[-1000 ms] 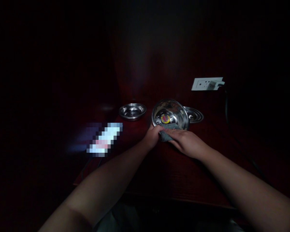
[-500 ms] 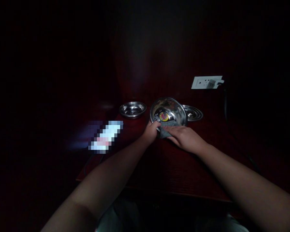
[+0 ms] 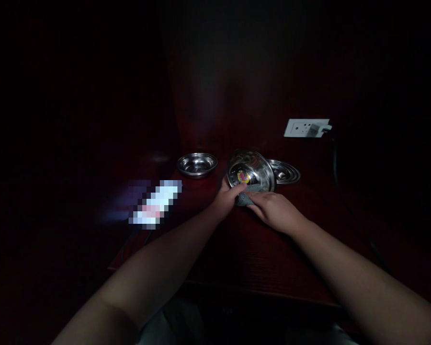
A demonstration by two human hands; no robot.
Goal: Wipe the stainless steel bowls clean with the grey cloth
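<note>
A shiny steel bowl with a yellow and red round sticker is tilted up above the table, its inside turned towards me. My left hand grips its near left rim, thumb over the edge. Against the near side of the bowl my right hand presses a grey cloth, its fingers closed over it. Part of the cloth and the bowl's underside are hidden by the hands. Behind the bowl to the right lies an oval-looking steel dish or lid, partly covered by it.
A second shallow steel bowl stands at the back left of the dark red table. Nearer, at the left, lies a bright blurred-out screen with a cable. A wall socket at the right has a plug and a hanging cord.
The bowl has turned and tipped slightly in my hands, its opening narrower to view. My left thumb now reaches further over the rim, and my right hand sits slightly lower with the cloth.
</note>
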